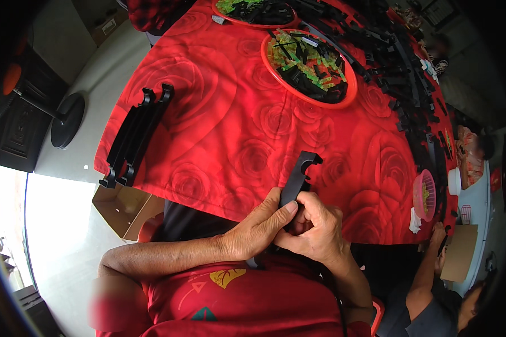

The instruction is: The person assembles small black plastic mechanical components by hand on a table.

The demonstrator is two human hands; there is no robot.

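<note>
In front of my body, a long black plastic bar with a hooked, notched end (297, 178) points away from me, tilted over the table's near edge. My left hand (258, 223) is closed around it, thumb pressed along its side. My right hand (319, 229) is closed against the same bar from the right, fingers curled in. Whether those fingers also pinch something small is hidden. Two similar black bars (135, 135) lie side by side at the table's left edge.
A red basin (351, 92) of yellow-green tubes and black pieces stands beyond my hands, with another basin (258, 23) behind it. Black bars (402, 62) pile up along the right. A pink basket (417, 194) sits near a co-worker's hands (437, 236). A cardboard box (109, 210) stands below, left.
</note>
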